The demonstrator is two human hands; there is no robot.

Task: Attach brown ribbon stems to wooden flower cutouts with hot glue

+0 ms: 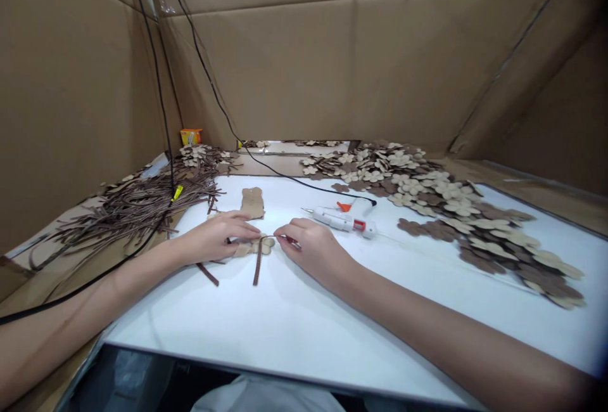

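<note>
My left hand (221, 236) rests on the white board, its fingers closed at the left edge of a beige flower cutout (268, 247). A thin brown strip (257, 266) lies over the flower, bent at the top, with one end hanging toward me. The other end runs right to my right hand (308, 244), whose thumb and fingers pinch it. Under and beside my left hand are beige scraps (243, 250) and another brown strip (209, 274). A tan piece of card or cloth (253, 203) lies just beyond my left fingers.
A white glue gun (339, 217) with an orange trigger lies beyond my right hand, its black cord (213, 85) running up. Brown strips (137, 206) are heaped at left. Beige and brown flowers (418, 187) are piled at right. Cardboard walls (304, 70) surround the white board (228, 329).
</note>
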